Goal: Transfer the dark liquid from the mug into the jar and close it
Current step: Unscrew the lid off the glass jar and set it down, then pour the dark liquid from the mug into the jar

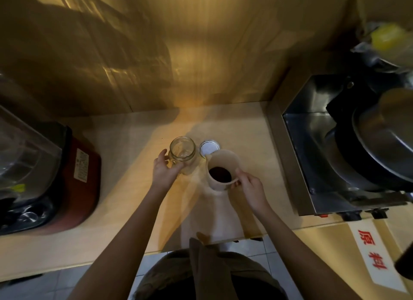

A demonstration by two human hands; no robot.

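An open, empty clear glass jar (183, 153) stands on the pale wooden counter (245, 129). My left hand (164, 168) wraps its lower left side. Just right of the jar lies its round lid (209, 147), inner white face up. A cream mug (221, 170) with a pouring lip holds dark liquid (220, 174) and stands in front of the lid, upright. My right hand (250, 184) grips the mug's handle on its right side.
A red-based blender (53, 165) with a clear pitcher stands at the left. A steel appliance (330, 156) with a large pan (384, 143) fills the right. A white label with red characters (375, 259) is on the counter front. Wood wall behind.
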